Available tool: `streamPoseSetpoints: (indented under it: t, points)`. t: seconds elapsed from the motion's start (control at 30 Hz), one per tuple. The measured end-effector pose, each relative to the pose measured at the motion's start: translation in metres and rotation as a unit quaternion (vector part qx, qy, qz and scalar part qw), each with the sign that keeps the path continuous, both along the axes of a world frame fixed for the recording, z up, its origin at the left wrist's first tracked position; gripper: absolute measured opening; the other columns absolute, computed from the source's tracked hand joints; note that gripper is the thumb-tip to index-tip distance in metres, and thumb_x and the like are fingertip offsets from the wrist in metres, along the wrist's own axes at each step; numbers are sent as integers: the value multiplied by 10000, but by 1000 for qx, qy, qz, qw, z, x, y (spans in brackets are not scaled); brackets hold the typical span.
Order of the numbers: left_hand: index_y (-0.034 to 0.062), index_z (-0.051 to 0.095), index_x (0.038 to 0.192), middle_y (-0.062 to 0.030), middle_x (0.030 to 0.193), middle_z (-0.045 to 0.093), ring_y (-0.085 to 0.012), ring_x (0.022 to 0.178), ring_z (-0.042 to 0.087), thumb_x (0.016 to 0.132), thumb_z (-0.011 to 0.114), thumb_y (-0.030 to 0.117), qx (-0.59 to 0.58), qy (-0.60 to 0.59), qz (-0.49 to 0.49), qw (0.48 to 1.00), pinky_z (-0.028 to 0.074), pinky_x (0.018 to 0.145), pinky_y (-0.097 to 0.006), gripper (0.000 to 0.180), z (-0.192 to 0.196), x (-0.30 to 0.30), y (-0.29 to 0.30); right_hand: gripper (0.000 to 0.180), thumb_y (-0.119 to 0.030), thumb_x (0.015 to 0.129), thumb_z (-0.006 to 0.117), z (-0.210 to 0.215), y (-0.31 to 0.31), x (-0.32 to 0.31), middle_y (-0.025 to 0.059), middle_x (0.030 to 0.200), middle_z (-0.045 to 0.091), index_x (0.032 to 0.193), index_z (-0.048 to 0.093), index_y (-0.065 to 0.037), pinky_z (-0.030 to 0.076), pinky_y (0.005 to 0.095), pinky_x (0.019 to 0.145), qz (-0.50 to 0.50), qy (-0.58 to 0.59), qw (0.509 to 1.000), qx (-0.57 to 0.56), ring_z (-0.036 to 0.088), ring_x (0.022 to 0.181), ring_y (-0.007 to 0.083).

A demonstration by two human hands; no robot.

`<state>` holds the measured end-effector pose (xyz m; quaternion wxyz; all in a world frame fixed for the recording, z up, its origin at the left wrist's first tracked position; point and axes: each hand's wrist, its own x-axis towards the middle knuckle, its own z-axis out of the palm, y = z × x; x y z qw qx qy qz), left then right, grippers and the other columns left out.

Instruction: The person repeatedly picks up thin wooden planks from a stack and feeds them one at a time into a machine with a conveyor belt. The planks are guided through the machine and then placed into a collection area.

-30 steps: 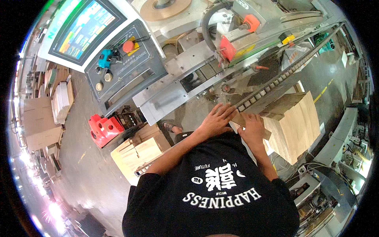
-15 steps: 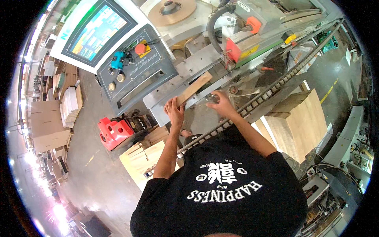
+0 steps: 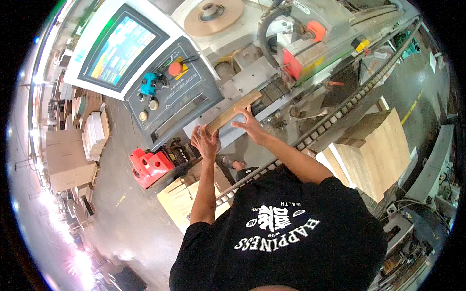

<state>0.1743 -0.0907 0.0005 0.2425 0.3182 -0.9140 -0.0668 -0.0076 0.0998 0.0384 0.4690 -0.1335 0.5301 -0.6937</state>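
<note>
While a large grey machine [image 3: 335, 29] is filling the upper right, a dark-faced control console [image 3: 170, 92] is standing beside the far edge of the metal tabletop [image 3: 242, 80]. Well off the near edge, toward the right, a stack of pale boards [image 3: 374, 150] is sitting. Beyond the far edge, a brown roll [image 3: 194, 22] is lying flat. A wooden strip [image 3: 233, 111] is lying lengthwise on the tabletop, running from near its left end. There the left hand [image 3: 205, 139] is bending its fingers around the strip's end; whether they are gripping, I cannot tell. The right hand [image 3: 250, 127] is holding its fingers spread, the index finger touching the strip's near side, grasping nothing. On the console, a teal device [image 3: 148, 83] is resting near a red button [image 3: 175, 69].
</note>
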Motion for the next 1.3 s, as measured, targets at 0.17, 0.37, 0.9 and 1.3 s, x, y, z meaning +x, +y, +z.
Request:
streamPoseSetpoints:
  t: [0.17,0.37,0.9,1.3]
  points:
    - [222,626,1373,-111,1543,471,-400,1435,417,849,818,578,13,-2,-13,1000,280,1179,-589,662,-4,-15,0,862,-335,879,886,-20,5,-7,300,1749,-222,1611,462,-172,110,430,1321,-47,70,996,-33,-131,1658,287]
    - [232,572,1436,-112,1624,393,-390,1486,358,866,801,570,35,-8,-30,999,235,1185,-612,702,-9,-58,21,843,-312,847,915,-30,13,-38,329,1740,-211,1571,511,-162,101,419,1319,-133,39,987,-86,-106,1660,272]
    - [52,393,1587,-183,1700,312,-388,1586,248,931,782,381,20,-33,-88,995,153,1240,-606,830,-3,-204,112,427,-215,931,855,11,121,-68,96,1256,742,1285,688,-46,585,364,993,-119,161,980,7,714,1145,195]
    - [101,522,1501,-130,1548,507,-400,1437,439,923,753,599,-11,43,-139,989,279,1165,-635,797,-1,-221,114,625,-258,906,791,-57,386,64,201,1377,655,1434,560,-17,530,443,1085,-168,431,718,520,630,1293,348]
